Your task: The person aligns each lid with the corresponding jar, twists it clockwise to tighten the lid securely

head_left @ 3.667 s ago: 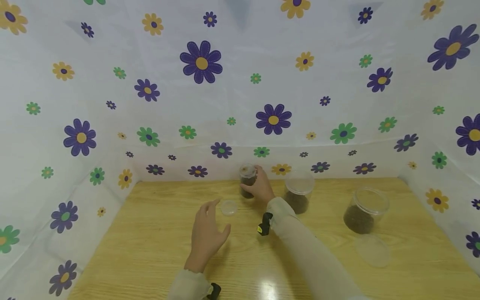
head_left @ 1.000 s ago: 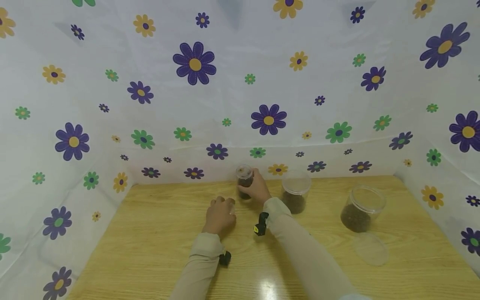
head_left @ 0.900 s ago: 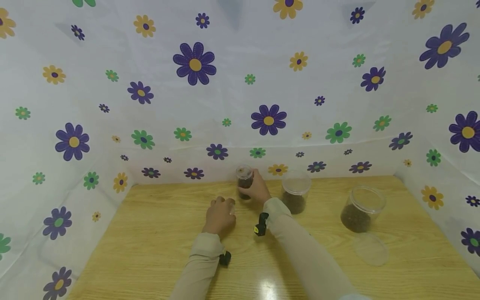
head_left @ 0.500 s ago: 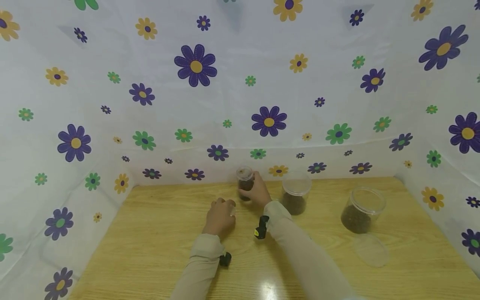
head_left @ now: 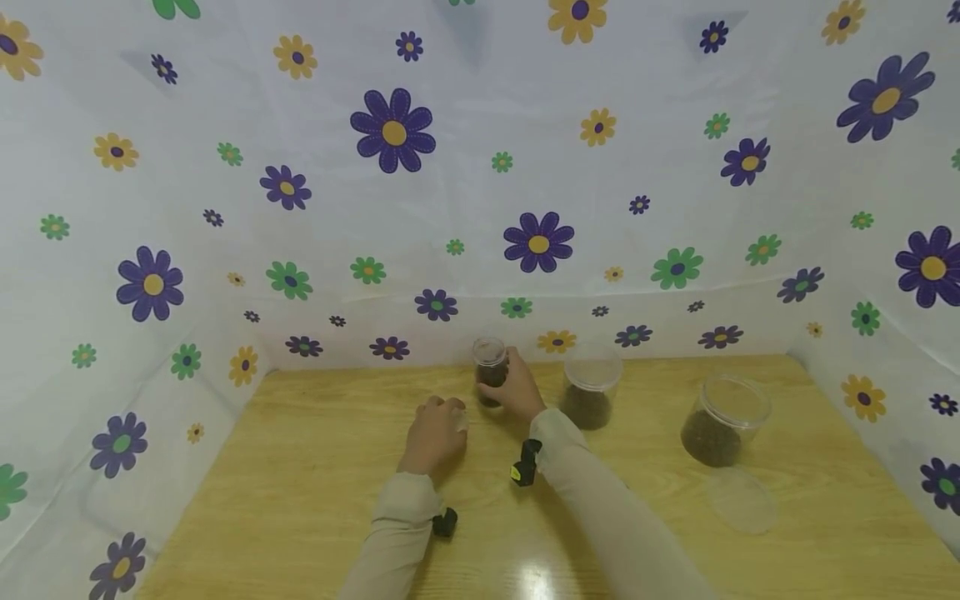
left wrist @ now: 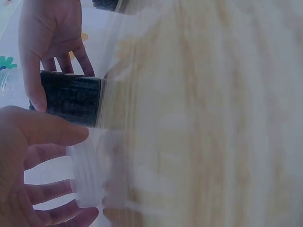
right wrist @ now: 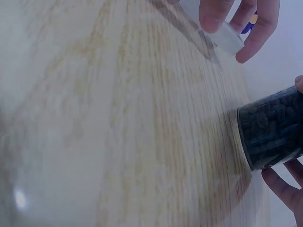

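My right hand (head_left: 516,385) grips a small clear jar (head_left: 491,373) around its side. It is upright near the back of the table, and dark bean-like pieces show through its wall in the right wrist view. To the left and nearer, my left hand (head_left: 435,437) holds a small translucent lid (left wrist: 85,175) by its edge, thumb on one side and fingers on the other. The lid stands tilted at the table surface, apart from the jar; whether it touches the wood, I cannot tell. In the head view my left fingers cover most of the lid (head_left: 461,422).
Two larger clear jars with dark contents stand to the right: one jar (head_left: 589,403) beside my right wrist, another jar (head_left: 716,435) farther right. A large flat clear lid (head_left: 742,500) lies before the latter. A flowered white cloth (head_left: 465,208) encloses the wooden table (head_left: 300,467).
My left hand was open beside the small lid, which lay flat on the table; it has moved onto the lid and now grips it. My right hand has stayed on the small jar.
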{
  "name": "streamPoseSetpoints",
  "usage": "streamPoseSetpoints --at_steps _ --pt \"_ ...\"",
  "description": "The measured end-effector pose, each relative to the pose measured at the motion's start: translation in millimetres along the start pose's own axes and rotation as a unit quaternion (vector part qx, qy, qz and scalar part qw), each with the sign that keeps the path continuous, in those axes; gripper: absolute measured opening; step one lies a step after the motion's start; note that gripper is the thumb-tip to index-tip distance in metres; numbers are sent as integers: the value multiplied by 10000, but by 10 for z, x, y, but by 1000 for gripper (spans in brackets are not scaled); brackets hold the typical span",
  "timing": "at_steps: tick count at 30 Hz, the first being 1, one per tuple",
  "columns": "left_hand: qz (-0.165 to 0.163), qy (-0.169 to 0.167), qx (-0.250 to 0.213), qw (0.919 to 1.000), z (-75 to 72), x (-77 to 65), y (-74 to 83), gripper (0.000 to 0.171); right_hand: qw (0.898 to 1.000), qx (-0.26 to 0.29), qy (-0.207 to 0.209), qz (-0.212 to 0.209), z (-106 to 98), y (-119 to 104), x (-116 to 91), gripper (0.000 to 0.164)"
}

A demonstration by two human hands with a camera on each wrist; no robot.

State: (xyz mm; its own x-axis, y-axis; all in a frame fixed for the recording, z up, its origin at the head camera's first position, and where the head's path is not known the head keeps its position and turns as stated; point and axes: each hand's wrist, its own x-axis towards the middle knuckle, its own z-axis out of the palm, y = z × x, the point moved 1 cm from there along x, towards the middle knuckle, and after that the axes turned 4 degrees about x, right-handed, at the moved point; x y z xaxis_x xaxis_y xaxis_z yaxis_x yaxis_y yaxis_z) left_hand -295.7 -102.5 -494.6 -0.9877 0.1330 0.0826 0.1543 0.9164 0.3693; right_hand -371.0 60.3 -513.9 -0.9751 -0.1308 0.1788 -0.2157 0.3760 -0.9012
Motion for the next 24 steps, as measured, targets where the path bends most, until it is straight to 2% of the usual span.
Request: streamPoseSetpoints --at_steps 9,19,24 --pt "-175 2 -486 9987 -2 -68 -58 40 9997 -180 -5 -142 -31 -39 -91 65" --pt "149 248 -400 9988 -68 -165 -12 41 9992 -292 -22 -261 -56 -9 -184 64" --pt "208 276 -415 9985 -77 -242 -12 42 9992 -301 -60 -244 -83 -29 -287 65"
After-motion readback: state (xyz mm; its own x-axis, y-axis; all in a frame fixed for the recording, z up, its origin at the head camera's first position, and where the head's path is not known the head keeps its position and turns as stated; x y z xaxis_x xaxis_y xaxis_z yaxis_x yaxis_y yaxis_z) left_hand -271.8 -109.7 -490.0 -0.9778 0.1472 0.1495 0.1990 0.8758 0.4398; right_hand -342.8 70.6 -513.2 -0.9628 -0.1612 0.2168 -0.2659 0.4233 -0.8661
